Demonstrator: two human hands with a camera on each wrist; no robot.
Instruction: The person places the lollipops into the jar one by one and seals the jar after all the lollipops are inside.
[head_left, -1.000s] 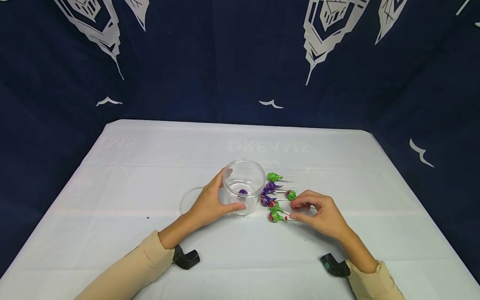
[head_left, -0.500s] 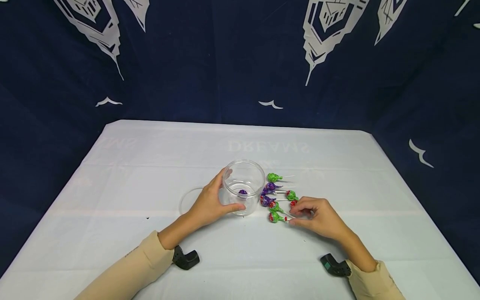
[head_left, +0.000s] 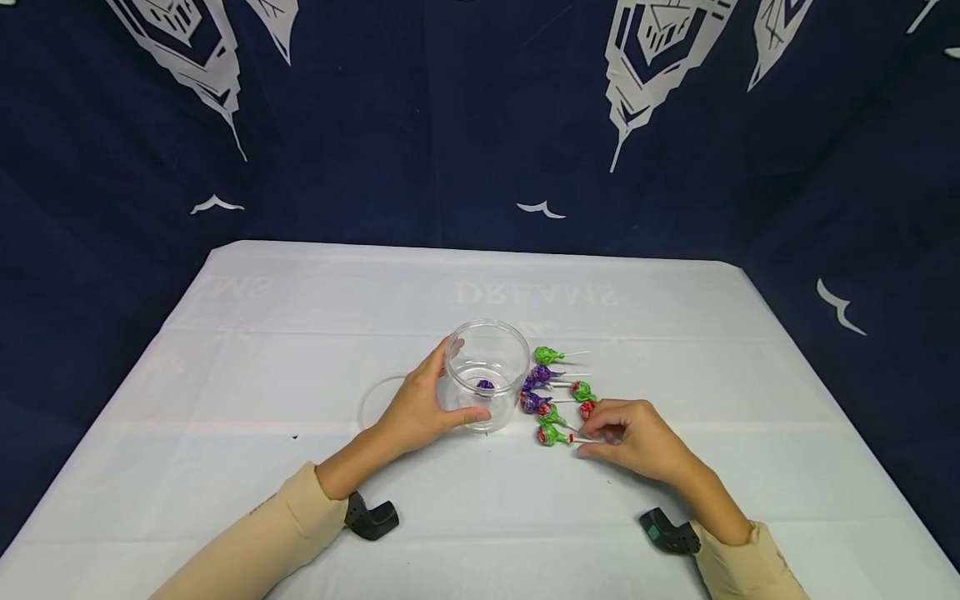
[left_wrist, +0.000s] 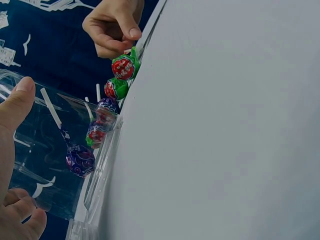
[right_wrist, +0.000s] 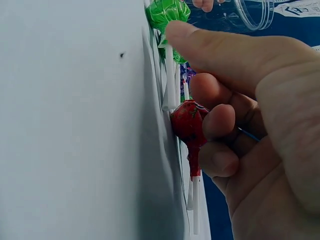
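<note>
My left hand (head_left: 420,408) grips a clear plastic jar (head_left: 487,333) standing upright on the table, thumb on the near side, fingers behind. Inside the jar lies a purple-wrapped lollipop (left_wrist: 80,160), its stick leaning up. Right of the jar, several lollipops lie with sticks pointing right. Over the nearest one, a green lollipop (head_left: 550,434), my right hand (head_left: 637,437) has its thumb and bent fingers on either side of the stick (right_wrist: 170,80). A gap shows between thumb and index finger in the right wrist view. A red lollipop (right_wrist: 189,122) lies beside the curled fingers.
A clear round lid or ring (head_left: 371,400) lies left of the jar, partly behind my left hand. Purple lollipops (head_left: 534,402) lie close against the jar. A white cloth covers the table (head_left: 480,525), with a dark blue patterned curtain (head_left: 480,125) behind.
My right hand has shifted slightly toward me, off the red lollipop, to the stick of the nearest green lollipop. Its thumb and fingers have drawn closer together. Left hand and jar stay put.
</note>
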